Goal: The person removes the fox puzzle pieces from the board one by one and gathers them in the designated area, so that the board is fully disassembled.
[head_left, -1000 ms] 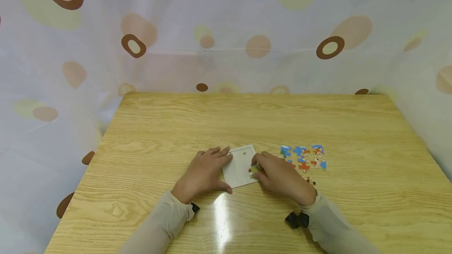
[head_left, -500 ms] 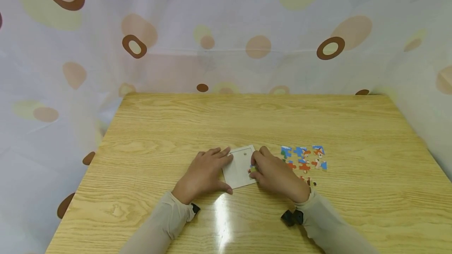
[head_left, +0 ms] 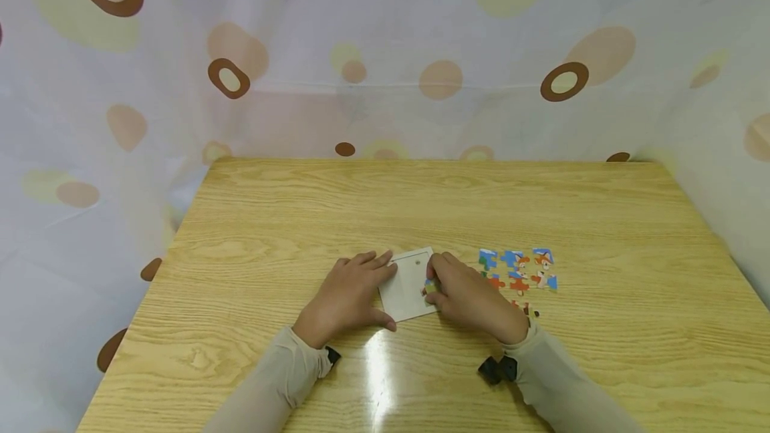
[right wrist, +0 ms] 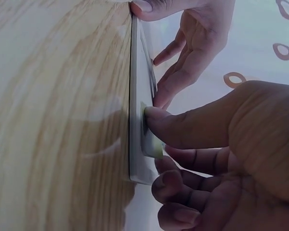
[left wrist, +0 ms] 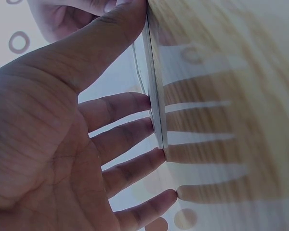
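Observation:
A white square puzzle tray (head_left: 406,294) with a raised rim lies slightly turned on the table. My left hand (head_left: 349,294) rests along its left side, fingers spread and fairly straight; in the left wrist view the fingertips (left wrist: 143,126) meet the tray's edge and the tabletop. At the tray's right side, my right hand (head_left: 472,296) pinches a small green puzzle piece (head_left: 430,287) between thumb and fingers. The right wrist view shows that piece (right wrist: 155,148) low against the tray's inner surface, under the thumb. Fingers cover much of its picture.
Several loose puzzle pieces (head_left: 519,280) with blue, orange and fox pictures lie right of the tray; the right hand and forearm partly cover some. The wooden table (head_left: 301,219) runs back to a patterned curtain (head_left: 385,105). A dark wrist device (head_left: 498,370) is by the right cuff.
My right hand has shifted slightly left with the green puzzle piece, covering more of it, and its fingers have changed position a little. The left hand and tray stay put.

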### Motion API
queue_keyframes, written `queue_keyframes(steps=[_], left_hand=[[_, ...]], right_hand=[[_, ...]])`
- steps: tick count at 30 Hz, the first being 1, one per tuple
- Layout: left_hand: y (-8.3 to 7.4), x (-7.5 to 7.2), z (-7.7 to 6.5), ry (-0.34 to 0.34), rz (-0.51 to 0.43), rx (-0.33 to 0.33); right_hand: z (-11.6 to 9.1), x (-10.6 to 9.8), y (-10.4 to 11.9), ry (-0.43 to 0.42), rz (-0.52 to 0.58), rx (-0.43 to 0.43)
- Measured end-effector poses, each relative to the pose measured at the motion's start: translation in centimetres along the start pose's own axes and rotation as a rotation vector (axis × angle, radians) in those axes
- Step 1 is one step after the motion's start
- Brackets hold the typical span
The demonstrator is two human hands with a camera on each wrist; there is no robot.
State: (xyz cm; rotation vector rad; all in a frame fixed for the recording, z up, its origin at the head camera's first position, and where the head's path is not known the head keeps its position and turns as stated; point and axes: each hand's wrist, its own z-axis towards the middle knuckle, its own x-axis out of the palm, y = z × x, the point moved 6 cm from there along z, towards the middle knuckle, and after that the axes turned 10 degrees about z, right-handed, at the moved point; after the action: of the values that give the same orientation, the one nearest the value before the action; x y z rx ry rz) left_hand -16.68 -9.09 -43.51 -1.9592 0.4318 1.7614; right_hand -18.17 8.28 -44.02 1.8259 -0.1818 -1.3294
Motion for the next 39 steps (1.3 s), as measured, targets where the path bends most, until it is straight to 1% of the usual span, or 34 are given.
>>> queue_keyframes(steps=[6, 13, 18, 21, 24, 28, 34, 39], left_hand=[[-0.1, 0.0, 0.0, 0.004, -0.005, 0.006], [-0.1, 0.2, 0.1, 0.010, -0.005, 0.005], [-0.2, 0.1, 0.0, 0.003, 0.006, 0.009], [-0.3, 0.0, 0.0, 0.003, 0.005, 0.013], [-0.3, 0.0, 0.1, 0.008, 0.000, 0.013], [-0.3, -0.1, 0.1, 0.015, 0.001, 0.012], [-0.2, 0.0, 0.0, 0.019, 0.009, 0.009], [-0.1, 0.2, 0.0, 0.025, 0.007, 0.000]], right_hand=[[0.0, 0.0, 0.1, 0.004, 0.046, -0.026], [-0.2, 0.0, 0.3, 0.012, 0.003, -0.043], [-0.6, -0.1, 0.5, 0.034, 0.036, -0.046], [-1.0, -0.5, 0.6, 0.032, 0.065, -0.044], [-1.6, -1.3, 0.5, 0.004, 0.076, -0.059], [-2.7, -2.4, -0.3, -0.034, 0.080, -0.069], [-4.9, -4.1, -1.8, -0.066, 0.069, -0.045], [-6.8, -5.7, -3.2, -0.105, 0.083, 0.006]])
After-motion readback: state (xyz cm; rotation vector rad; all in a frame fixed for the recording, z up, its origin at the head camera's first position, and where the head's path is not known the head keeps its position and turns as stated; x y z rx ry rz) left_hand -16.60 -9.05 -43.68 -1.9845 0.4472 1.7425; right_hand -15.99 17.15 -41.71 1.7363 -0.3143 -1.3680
